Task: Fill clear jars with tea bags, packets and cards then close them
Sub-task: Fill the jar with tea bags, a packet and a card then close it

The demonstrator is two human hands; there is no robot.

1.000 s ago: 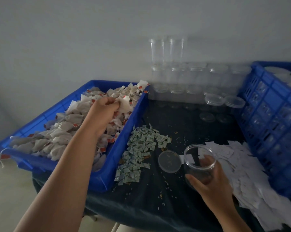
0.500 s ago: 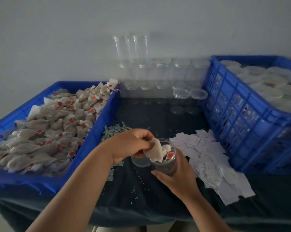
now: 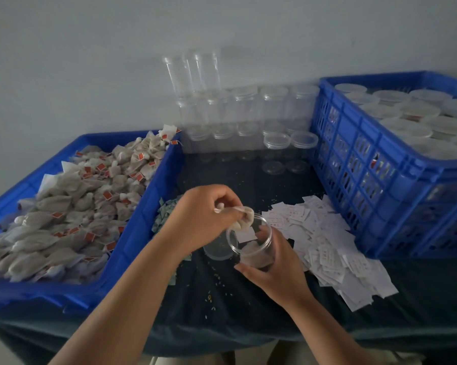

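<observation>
My right hand (image 3: 277, 262) grips a clear jar (image 3: 253, 246), tilted toward me over the dark table. One tea bag lies inside the jar. My left hand (image 3: 203, 219) pinches another tea bag (image 3: 244, 219) at the jar's mouth. The jar's clear lid (image 3: 218, 250) lies flat on the table just left of the jar. A blue crate of tea bags (image 3: 72, 212) stands at the left. Small green packets (image 3: 164, 214) lie beside that crate, partly hidden by my left arm. White cards (image 3: 324, 238) are spread to the right.
Rows of empty clear jars (image 3: 248, 114) stand against the back wall, two short ones (image 3: 290, 139) in front. A blue crate (image 3: 385, 180) with several closed jars fills the right side. Loose crumbs dot the dark tablecloth (image 3: 222, 306).
My left hand left the tea bag crate, carried tea bags to the jar, and one now lies inside. The view swung right, showing the right crate.
</observation>
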